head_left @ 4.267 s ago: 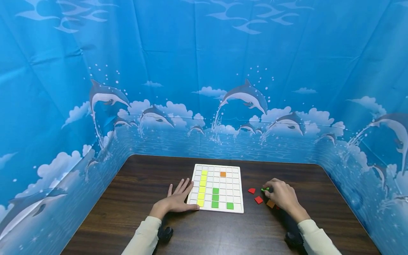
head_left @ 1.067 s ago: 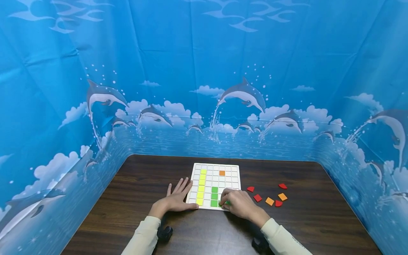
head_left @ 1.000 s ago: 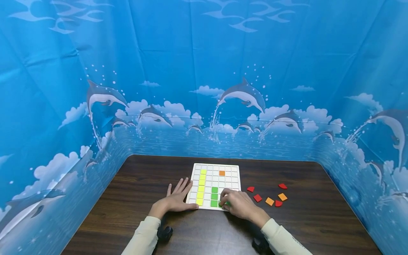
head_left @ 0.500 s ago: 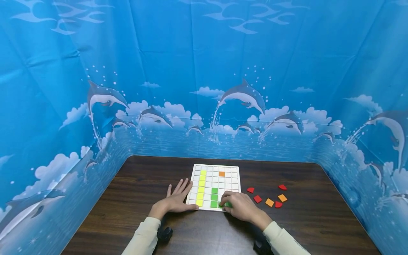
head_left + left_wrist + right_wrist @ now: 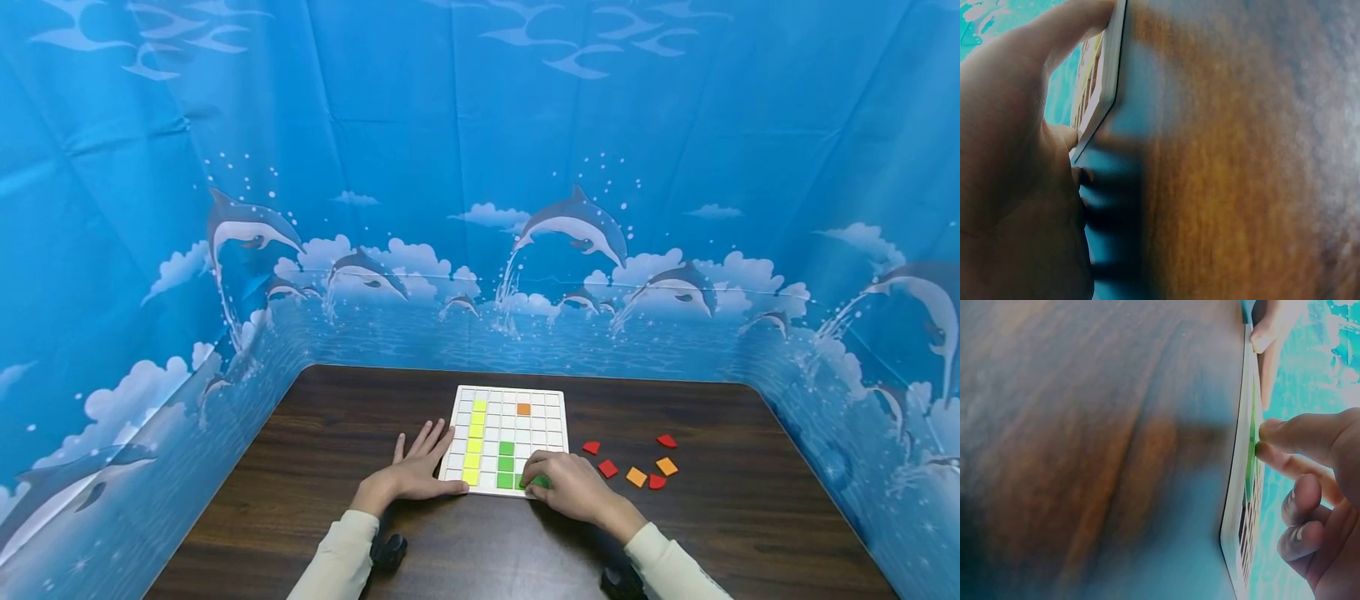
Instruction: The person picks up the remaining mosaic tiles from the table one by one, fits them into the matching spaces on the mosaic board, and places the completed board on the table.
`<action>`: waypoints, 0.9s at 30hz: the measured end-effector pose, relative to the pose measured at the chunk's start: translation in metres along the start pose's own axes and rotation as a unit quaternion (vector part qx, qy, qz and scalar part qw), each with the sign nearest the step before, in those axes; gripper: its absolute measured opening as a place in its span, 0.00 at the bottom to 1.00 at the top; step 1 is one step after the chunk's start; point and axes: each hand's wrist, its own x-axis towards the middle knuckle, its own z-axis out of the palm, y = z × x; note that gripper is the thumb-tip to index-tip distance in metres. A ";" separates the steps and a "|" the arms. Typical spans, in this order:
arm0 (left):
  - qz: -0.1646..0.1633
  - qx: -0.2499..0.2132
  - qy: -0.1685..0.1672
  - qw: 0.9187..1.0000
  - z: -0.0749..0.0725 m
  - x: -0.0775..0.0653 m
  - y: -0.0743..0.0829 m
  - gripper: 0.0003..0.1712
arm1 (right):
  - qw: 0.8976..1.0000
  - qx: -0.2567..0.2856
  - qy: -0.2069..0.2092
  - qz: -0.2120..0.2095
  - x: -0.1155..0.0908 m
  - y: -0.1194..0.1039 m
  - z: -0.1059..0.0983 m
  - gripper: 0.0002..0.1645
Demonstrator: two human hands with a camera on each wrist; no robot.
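Note:
A white grid board lies on the table. A column of yellow tiles fills its left side, green tiles stand in the front rows, and one orange tile is near the back. My left hand is spread at the board's left edge, its thumb on the front left corner. With curled fingers my right hand pinches a green tile low at the front row, partly hidden by the fingertips. In the right wrist view, thumb and index finger meet at the green strip along the board.
Right of the board lie loose red pieces, one nearest the board and one farther back, and two orange tiles, one of them close to the right hand. A blue dolphin-print curtain surrounds the dark wooden table.
The right hand has come from the loose pieces to the board's front row, bringing a green tile. Over the last second it shifts only slightly there. The left hand stays put.

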 end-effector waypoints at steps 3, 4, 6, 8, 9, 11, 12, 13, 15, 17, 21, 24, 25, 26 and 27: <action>0.002 -0.003 -0.001 1.000 -0.002 -0.002 0.002 0.70 | 1.000 0.003 0.004 0.001 -0.001 0.001 -0.001 0.06; 0.002 -0.004 -0.003 1.000 -0.002 -0.002 0.003 0.70 | 1.000 0.004 0.006 0.002 -0.002 0.001 -0.001 0.06; 0.006 -0.002 -0.001 1.000 -0.001 -0.001 0.002 0.70 | 1.000 0.006 0.013 0.007 -0.004 0.002 -0.001 0.07; 0.000 0.002 -0.005 1.000 -0.001 -0.001 0.002 0.71 | 1.000 0.011 0.022 0.012 -0.005 0.004 -0.002 0.07; 0.001 0.001 -0.003 1.000 0.000 0.000 0.001 0.70 | 0.999 0.013 0.028 0.013 -0.006 0.005 -0.003 0.07; -0.001 0.007 -0.001 1.000 0.003 0.002 -0.002 0.71 | 0.999 0.015 0.041 0.018 -0.008 0.008 -0.004 0.08; -0.002 0.012 -0.001 1.000 0.004 0.002 -0.003 0.71 | 0.999 0.017 0.047 0.019 -0.009 0.009 -0.005 0.08; -0.004 0.012 0.000 1.000 0.004 0.002 -0.003 0.71 | 0.998 0.017 0.053 0.021 -0.010 0.010 -0.007 0.08; -0.002 0.009 0.004 1.000 0.003 0.001 -0.003 0.71 | 0.997 0.017 0.064 0.026 -0.013 0.013 -0.009 0.07; 0.001 0.009 0.008 1.000 0.003 0.001 -0.003 0.70 | 0.997 0.017 0.072 0.034 -0.016 0.016 -0.012 0.07; 0.009 0.003 0.006 1.000 0.002 0.001 -0.003 0.70 | 0.995 0.016 0.086 0.052 -0.023 0.023 -0.019 0.07; 0.010 0.000 0.002 1.000 0.001 0.001 -0.002 0.70 | 0.993 0.007 0.094 0.072 -0.028 0.028 -0.023 0.08; 0.010 0.000 0.002 1.000 0.002 0.001 -0.003 0.70 | 0.992 0.004 0.095 0.080 -0.030 0.031 -0.024 0.08; 0.009 0.001 0.004 1.000 0.002 0.001 -0.003 0.70 | 0.991 0.001 0.095 0.089 -0.032 0.033 -0.026 0.08; 0.008 0.004 0.005 1.000 0.003 0.002 -0.005 0.70 | 0.990 0.000 0.096 0.099 -0.034 0.035 -0.027 0.08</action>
